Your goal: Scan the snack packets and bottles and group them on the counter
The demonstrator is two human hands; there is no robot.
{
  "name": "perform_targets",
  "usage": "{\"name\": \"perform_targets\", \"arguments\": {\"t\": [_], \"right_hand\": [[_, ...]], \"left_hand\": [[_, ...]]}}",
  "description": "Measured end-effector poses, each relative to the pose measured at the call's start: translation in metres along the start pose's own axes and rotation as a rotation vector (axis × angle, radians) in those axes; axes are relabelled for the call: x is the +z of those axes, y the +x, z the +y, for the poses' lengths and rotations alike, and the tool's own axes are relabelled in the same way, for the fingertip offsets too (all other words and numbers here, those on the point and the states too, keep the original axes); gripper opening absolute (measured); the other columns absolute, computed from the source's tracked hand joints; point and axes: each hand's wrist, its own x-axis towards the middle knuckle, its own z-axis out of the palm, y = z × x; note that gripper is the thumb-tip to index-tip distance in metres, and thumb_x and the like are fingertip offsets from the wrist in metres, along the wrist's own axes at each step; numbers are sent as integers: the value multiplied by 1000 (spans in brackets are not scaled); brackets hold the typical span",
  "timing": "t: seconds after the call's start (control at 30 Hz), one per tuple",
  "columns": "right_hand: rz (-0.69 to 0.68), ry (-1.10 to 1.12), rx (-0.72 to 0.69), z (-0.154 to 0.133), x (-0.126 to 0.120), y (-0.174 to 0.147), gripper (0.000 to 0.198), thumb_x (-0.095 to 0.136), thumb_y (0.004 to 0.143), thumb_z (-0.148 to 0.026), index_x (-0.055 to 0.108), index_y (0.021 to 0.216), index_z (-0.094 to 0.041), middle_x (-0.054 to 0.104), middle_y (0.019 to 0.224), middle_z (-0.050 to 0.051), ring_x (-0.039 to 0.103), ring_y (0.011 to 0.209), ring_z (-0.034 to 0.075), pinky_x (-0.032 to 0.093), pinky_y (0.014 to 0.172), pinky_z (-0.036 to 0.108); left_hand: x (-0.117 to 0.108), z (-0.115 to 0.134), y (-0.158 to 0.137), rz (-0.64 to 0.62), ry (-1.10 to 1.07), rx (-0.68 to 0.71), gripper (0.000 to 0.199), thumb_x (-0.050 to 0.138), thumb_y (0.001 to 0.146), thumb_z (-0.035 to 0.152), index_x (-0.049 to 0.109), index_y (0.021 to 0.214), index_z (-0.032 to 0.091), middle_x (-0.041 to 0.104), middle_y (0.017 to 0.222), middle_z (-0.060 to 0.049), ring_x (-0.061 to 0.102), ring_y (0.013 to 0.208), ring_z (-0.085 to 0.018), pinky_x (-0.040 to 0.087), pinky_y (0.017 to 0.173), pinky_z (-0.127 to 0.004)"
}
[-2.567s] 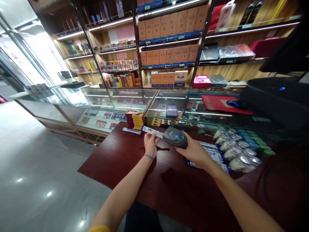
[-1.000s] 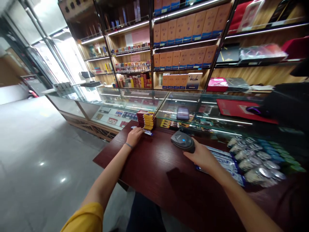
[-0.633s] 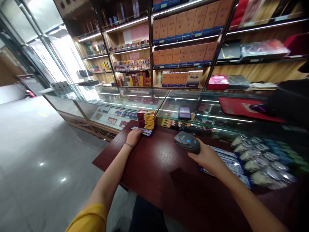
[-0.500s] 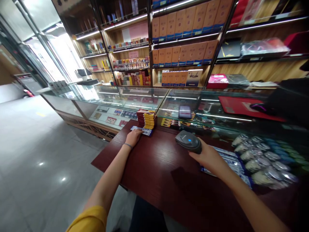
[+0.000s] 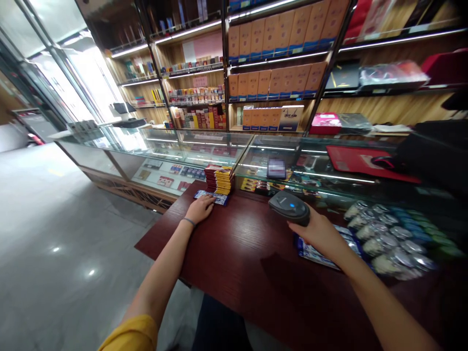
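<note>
My left hand [image 5: 199,209] lies on a flat blue-and-white packet [image 5: 221,199] at the table's far left edge, fingers stretched out over it. Just behind that packet stands a stack of red and yellow packets [image 5: 218,179]. Wrapped in my right hand [image 5: 319,228] is a dark grey barcode scanner [image 5: 289,206], held above the table with a small blue light on its top. Below and beside my right forearm, more blue-and-white packets [image 5: 318,254] lie on the table, partly covered by the hand and arm.
Rows of silver-topped packs [image 5: 393,239] stand on the right of the dark red table [image 5: 234,253]. Beyond it runs a glass display counter [image 5: 204,146] bearing a red mat [image 5: 360,163] with a mouse. Shelves of orange boxes [image 5: 278,85] line the wall.
The scanner in my right hand has shifted slightly right and away over the table. My left hand stays on the packet. The whole view has moved a little.
</note>
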Motion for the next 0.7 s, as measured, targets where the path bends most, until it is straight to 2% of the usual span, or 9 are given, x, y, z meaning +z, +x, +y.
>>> {"name": "perform_targets", "arguments": {"t": [0.13,0.3,0.4,0.5,0.7], "right_hand": [[6,33,57,-3,-25,-2,55,64,77,-35,57,130,-22,66,60,-2,61,46,21,46,51,32],[-2,81,94,1,-68,-13,47,65,77,-37,59,120,-20,60,53,-4,54,40,18,39,42,28],[-11,92,79,12,-93,-21,39,65,79,-38,62,113,-20,60,53,-4,52,40,16,39,43,27],[-9,100,87,26,-115,-31,28,64,80,-38,63,102,-21,59,53,-3,51,40,15,39,43,27],[-16,140,132,46,-148,-53,20,64,80,-35,61,95,-22,53,47,-5,49,40,15,37,42,26]], "left_hand": [[0,15,6,81,-50,51,38,51,96,30,63,131,20,63,134,-12,58,127,-25,45,112,-45],[3,56,25,115,-99,169,37,48,98,31,61,132,21,64,127,-12,60,120,-25,48,107,-44],[8,100,38,118,-162,229,36,48,98,31,61,131,22,65,124,-11,60,116,-24,50,104,-43],[16,155,51,126,-255,275,34,49,98,28,61,130,23,64,123,-10,60,115,-23,50,104,-41],[41,257,69,38,-399,367,32,54,96,27,63,126,21,65,118,-10,60,110,-23,50,100,-39]]}}
